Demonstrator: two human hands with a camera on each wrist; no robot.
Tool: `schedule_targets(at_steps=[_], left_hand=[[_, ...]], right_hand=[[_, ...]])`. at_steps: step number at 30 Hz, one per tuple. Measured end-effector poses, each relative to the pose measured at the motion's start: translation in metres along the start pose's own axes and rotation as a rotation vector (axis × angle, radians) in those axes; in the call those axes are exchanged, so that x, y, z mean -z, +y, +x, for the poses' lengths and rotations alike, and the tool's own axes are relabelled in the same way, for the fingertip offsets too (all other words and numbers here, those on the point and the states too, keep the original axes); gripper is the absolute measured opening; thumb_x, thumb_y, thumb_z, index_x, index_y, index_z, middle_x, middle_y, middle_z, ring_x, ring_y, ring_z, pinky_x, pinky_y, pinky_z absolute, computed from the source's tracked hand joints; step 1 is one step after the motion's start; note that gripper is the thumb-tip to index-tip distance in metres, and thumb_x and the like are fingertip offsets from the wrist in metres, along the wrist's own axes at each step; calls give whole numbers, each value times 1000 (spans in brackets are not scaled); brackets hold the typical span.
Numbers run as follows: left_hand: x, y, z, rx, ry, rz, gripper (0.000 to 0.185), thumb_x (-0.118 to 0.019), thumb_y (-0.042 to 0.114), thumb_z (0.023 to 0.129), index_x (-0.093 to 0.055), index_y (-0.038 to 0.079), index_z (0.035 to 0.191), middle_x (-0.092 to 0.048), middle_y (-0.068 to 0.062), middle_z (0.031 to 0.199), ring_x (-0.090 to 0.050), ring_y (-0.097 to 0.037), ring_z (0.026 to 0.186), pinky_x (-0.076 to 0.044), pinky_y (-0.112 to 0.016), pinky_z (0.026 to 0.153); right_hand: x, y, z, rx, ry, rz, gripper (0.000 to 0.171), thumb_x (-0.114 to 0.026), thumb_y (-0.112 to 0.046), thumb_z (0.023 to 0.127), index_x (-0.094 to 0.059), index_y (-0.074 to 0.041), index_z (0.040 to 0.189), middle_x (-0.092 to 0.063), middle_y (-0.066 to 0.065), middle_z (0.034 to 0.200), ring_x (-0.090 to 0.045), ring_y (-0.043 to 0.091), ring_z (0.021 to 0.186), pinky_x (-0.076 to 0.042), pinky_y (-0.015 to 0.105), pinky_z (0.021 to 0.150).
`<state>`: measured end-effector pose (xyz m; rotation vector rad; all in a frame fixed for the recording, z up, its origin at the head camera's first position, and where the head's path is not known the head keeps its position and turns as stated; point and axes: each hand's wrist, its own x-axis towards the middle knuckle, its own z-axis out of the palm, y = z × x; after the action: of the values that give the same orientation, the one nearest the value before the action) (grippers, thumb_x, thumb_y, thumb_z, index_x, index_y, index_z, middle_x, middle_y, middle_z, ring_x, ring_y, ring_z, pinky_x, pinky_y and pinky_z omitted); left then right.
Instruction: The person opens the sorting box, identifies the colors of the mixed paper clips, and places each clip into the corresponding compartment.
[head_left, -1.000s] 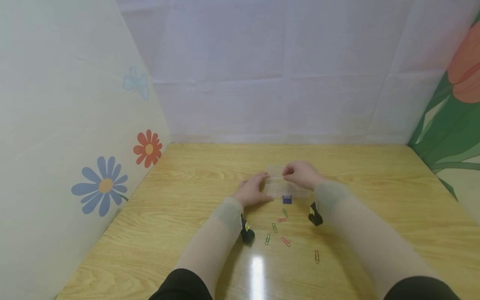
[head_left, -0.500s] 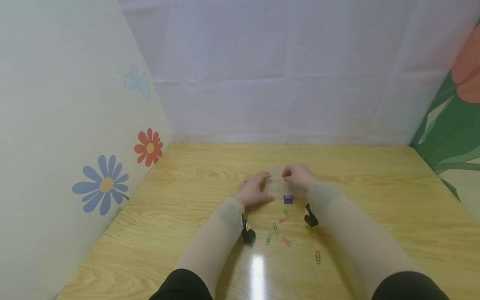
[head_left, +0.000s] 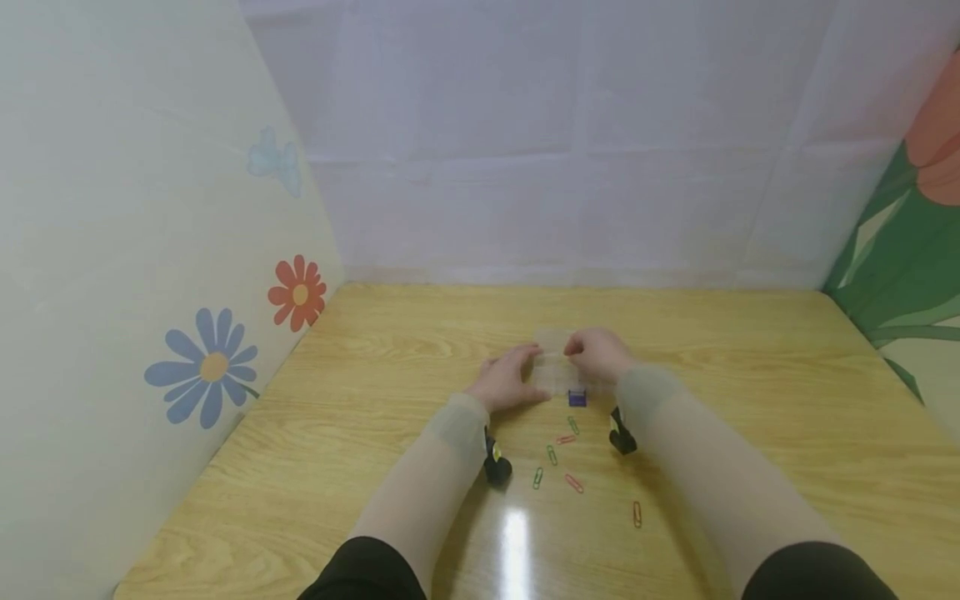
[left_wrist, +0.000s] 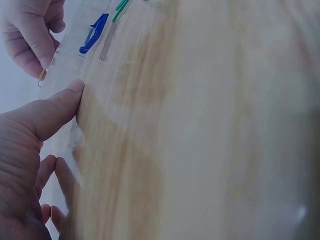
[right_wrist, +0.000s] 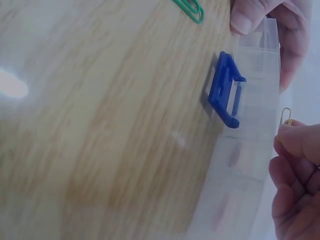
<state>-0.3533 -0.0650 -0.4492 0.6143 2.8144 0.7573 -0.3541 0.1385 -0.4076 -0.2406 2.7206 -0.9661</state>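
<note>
A clear plastic compartment box [head_left: 553,377] with a blue latch [right_wrist: 220,90] on its front side lies on the table. My left hand [head_left: 504,383] grips the left end, thumb [left_wrist: 62,107] along the front edge and fingers on the far side. Between thumb and forefinger, my right hand [head_left: 600,354] pinches a yellow paper clip [right_wrist: 285,115] over the box. The clip's wire end sticks out past the fingertips in the right wrist view. Faint reddish shapes show through the box wall near its right end. Part of the box is hidden behind the right hand.
Several loose paper clips lie in front of the box, among them a green clip [head_left: 552,455], a pink clip [head_left: 573,483] and a red clip [head_left: 637,514] nearer me. A flowered panel [head_left: 213,367] borders the wooden table [head_left: 375,400] at left.
My right hand has shifted slightly left over the box, then held nearly still with the yellow paper clip. The left hand keeps its place on the box.
</note>
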Motion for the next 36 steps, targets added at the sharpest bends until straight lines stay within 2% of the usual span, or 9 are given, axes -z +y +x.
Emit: schedule_targets(at_steps=[6, 16, 22, 30, 36], left_hand=[[1, 2, -1, 3, -3, -9, 85, -75, 48, 78, -35, 22, 149, -29, 5, 156, -29, -17, 141, -11, -50, 115], [0, -1, 0, -7, -3, -8, 85, -75, 48, 78, -36, 21, 148, -29, 5, 156, -29, -17, 141, -12, -51, 114], [-1, -3, 2, -9, -2, -26, 85, -76, 48, 78, -36, 22, 148, -29, 5, 156, -28, -17, 141, -12, -52, 114], [0, -3, 2, -12, 0, -22, 84, -76, 48, 78, -37, 21, 148, -30, 4, 155, -29, -18, 141, -13, -53, 113], [0, -4, 1, -8, -6, -12, 85, -75, 49, 78, -36, 22, 148, -30, 4, 156, -28, -18, 141, -13, -52, 114]], right_hand=[[-1, 0, -2, 3, 10, 5, 22, -57, -14, 95, -65, -7, 115, -64, 10, 113, -58, 27, 104, -45, 47, 95], [-1, -2, -5, 36, 13, 12, 25, -58, -15, 94, -65, -7, 116, -64, 11, 115, -58, 27, 104, -45, 47, 95], [3, -8, -13, 107, 10, -40, 25, -58, -14, 95, -65, -6, 117, -64, 12, 118, -57, 30, 111, -43, 49, 98], [5, -10, -22, 237, 12, -51, 22, -62, -11, 92, -67, -3, 112, -68, 11, 108, -61, 28, 104, -47, 45, 94], [7, -7, -34, 262, -16, -39, 22, -64, -11, 90, -67, -3, 111, -67, 8, 105, -61, 26, 101, -48, 45, 92]])
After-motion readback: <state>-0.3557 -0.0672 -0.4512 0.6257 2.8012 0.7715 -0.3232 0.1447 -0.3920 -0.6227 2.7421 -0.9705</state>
